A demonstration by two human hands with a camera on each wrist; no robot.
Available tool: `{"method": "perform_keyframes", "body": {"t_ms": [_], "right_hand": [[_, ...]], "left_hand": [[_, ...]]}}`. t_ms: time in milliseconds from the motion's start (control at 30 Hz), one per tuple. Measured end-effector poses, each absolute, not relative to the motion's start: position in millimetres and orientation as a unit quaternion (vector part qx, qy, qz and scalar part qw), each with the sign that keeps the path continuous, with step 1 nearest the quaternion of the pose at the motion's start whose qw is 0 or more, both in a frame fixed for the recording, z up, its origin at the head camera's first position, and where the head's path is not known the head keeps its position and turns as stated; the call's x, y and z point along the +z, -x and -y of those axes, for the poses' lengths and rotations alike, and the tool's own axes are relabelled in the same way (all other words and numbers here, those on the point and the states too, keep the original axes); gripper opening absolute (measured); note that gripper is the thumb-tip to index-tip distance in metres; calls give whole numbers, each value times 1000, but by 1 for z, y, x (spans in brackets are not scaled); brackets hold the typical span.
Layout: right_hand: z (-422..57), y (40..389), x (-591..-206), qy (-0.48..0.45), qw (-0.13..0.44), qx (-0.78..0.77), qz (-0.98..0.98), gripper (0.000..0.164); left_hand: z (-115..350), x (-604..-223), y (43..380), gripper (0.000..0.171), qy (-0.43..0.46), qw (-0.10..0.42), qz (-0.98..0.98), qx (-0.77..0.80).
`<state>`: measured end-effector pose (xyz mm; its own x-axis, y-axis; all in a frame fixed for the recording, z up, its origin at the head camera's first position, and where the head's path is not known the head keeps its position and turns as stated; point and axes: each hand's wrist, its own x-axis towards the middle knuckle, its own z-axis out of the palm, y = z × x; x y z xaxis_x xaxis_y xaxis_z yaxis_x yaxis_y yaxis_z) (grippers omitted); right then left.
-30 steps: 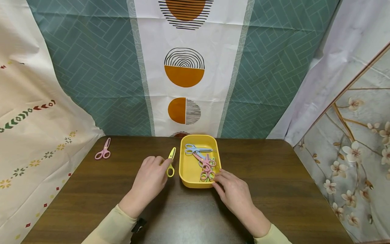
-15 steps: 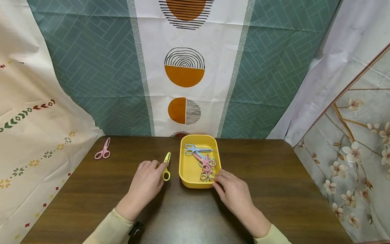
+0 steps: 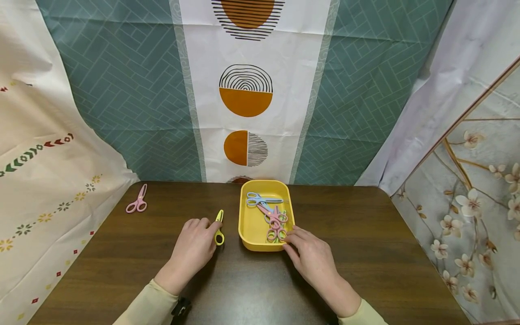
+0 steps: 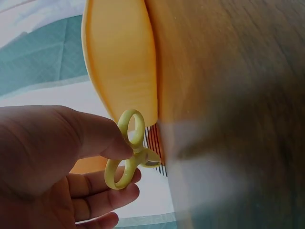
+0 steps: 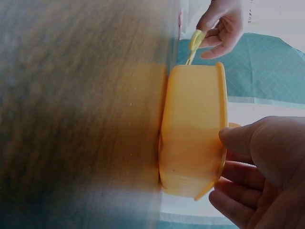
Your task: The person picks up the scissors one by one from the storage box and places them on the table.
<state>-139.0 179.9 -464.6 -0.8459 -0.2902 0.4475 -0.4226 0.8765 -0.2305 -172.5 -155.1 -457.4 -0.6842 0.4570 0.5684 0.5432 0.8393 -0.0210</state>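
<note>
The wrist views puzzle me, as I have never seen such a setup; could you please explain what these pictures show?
No machine here: a person works with two bare hands. The head view looks forward and down at the dark table; each wrist view looks at one hand's work, so the table appears turned on its side. The left hand pinches yellow scissors. The right hand holds a yellow tray at its near right corner. Inside lie blue scissors and pink scissors, partly overlapping. Another pink pair lies on the table, at the far left.

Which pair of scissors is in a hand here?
The yellow scissors, pinched by the left hand; one pink pair lies on the table, the other pairs in the yellow tray.
</note>
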Motion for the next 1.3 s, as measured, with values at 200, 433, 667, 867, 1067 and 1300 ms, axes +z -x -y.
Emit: {"method": "perform_keyframes", "body": {"t_ms": [200,433,667,867,1067,1300], "right_hand": [[-180,139,-464,-189,202,161,947,18],[-180,139,-464,-188,203,162,947,17],[-180,139,-463,-188,204,161,947,16],[-180,139,-463,-191,207,162,946,15],[-180,139,-462,-191,206,161,946,16],[-180,138,-463,-189,201,161,948,17]], "left_hand": [[156,-460,173,37,272,273,920,-67],[157,-463,175,36,262,253,930,-53],[157,-467,176,29,254,230,939,-37],[158,-468,176,29,252,217,943,-33],[160,-471,177,31,249,206,946,-30],[162,-474,178,33,265,220,938,-33]]}}
